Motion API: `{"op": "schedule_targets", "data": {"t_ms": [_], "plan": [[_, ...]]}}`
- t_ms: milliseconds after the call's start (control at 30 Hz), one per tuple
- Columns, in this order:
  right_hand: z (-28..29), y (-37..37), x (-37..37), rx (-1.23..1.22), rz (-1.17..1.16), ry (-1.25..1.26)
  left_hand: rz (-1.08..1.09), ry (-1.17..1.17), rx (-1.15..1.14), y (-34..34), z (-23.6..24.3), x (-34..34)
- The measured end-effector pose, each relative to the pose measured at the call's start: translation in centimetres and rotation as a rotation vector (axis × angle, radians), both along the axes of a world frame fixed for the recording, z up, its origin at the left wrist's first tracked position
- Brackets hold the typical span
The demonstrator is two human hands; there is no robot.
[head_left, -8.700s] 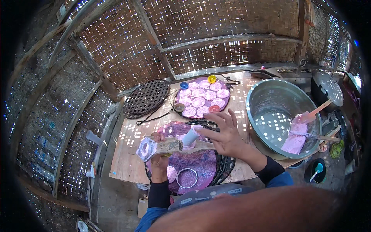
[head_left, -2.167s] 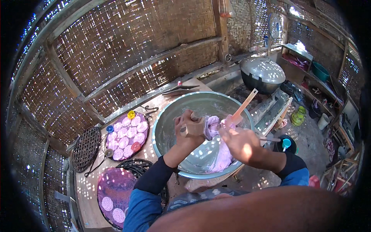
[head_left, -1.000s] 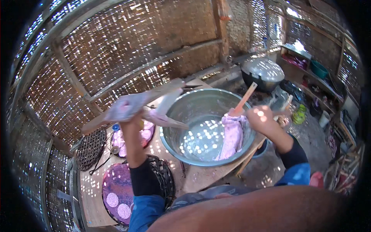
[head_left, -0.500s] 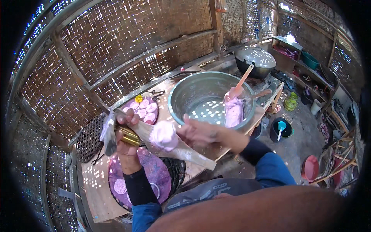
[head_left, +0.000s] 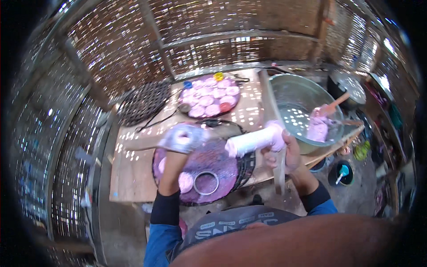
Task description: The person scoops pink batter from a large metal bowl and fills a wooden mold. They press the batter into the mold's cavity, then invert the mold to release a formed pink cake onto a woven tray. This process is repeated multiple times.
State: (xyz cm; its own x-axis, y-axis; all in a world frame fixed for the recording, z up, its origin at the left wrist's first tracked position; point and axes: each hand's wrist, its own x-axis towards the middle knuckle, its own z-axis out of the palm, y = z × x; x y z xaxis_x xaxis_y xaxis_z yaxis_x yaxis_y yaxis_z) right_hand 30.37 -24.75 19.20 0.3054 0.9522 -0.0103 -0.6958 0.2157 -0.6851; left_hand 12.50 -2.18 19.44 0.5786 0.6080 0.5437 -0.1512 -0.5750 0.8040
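Observation:
In my right hand (head_left: 290,153), thumb and fingers close around a long, flat, pale strip (head_left: 280,175) that stands on end. A thick whitish-pink cylinder (head_left: 251,142) points left from this hand, with soft pink dough (head_left: 276,133) at its right end. Motion smears my left hand (head_left: 180,144), which is closed on a wooden piece (head_left: 140,144) with a pale, plastic-like covering (head_left: 184,135). Below both hands lies a round purple-stained board (head_left: 227,171). It carries a metal ring (head_left: 206,183) and a pink dough disc (head_left: 185,182).
Behind my hands, a round tray (head_left: 182,107) holds several pink discs and small coloured rings. A dark woven mat (head_left: 144,104) lies left of it. At right, a big metal basin (head_left: 284,78) contains pink dough (head_left: 318,129) and a spatula (head_left: 336,102). A lidded pot (head_left: 351,89) stands beyond.
The view has swung left. The gold tube no longer shows in my left hand. The flat strip has moved from between my hands to my right hand and now stands on end.

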Motion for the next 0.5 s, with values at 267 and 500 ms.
{"op": "schedule_targets", "data": {"t_ms": [267,500], "plan": [[3.0,4.3,-2.0,0.114,-0.192,-1.32,0.154,0.455,0.548,-3.8,1.6,-4.6],[6.1,5.8,-3.6,0.198,0.101,-1.647,-0.086,0.637,0.173,-5.1,2.0,-5.7]]}}
